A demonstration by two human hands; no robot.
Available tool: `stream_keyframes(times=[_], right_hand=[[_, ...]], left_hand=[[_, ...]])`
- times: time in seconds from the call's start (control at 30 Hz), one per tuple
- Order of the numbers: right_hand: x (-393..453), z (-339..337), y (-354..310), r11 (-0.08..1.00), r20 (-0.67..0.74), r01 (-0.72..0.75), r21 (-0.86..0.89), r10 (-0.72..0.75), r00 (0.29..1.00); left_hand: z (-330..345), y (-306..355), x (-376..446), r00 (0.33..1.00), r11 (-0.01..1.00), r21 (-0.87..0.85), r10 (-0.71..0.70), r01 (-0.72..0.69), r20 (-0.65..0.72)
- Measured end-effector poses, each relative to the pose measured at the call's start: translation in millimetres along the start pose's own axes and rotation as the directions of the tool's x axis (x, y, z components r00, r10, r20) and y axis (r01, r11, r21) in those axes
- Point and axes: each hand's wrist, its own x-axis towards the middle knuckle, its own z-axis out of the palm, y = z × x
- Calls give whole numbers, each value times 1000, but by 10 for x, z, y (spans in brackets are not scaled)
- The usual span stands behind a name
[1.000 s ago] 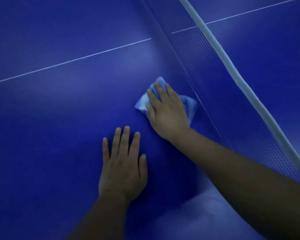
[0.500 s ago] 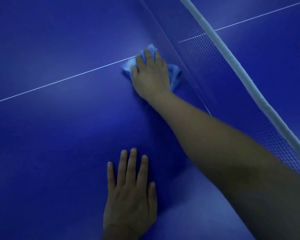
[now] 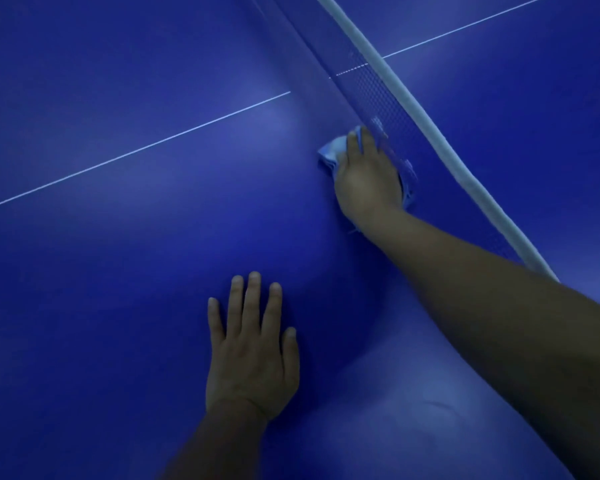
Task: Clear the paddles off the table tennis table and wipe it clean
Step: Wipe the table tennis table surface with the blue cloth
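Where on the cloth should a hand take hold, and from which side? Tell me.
Take the cloth at its bunched left edge, coming from the open table side. That edge sticks out past the right hand, which covers the rest, and the net closes off the far side. The left hand lies flat and free, probably nearest.

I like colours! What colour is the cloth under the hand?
Light blue. The cloth shows in the head view, under the right hand by the net.
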Motion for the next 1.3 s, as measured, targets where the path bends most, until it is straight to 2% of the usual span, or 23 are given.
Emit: stream_keyframes(times=[0.07,0.17,0.4,0.5,0.63,0.8,0.9,1.07,1.3], right_hand=[[-326,44,109,999,40,-31,20,30,999],[-884,97,263,997,-4,-61,57,61,998],[-2117,280,648,958,39,-244,149,241,970],[-2649,343,773,930,46,-322,178,319,947],[-3264,404,901,892,64,-404,203,400,914],[-3716,444,925,847,78,-497,188,492,867],[-3997,486,928,817,48,-540,204,542,839],[-4431,506,925,807,8,-559,192,568,823],[-4888,424,1002,822,89,-556,124,549,831]], left_hand=[[6,-3,0,1000,1000,-11,-6,6,10],[5,3,2,999,1000,-13,-22,23,28],[-41,76,-36,999,998,51,-32,32,-15],[-70,129,-106,999,997,69,23,-21,-31],[-54,475,-393,991,992,0,128,-128,-42],[165,1204,-1034,945,932,-160,315,-326,-89],[318,1524,-1396,910,890,-190,407,-415,-82],[462,1584,-1678,865,862,-85,501,-499,10],[509,1594,-1683,845,847,-23,532,-532,57]])
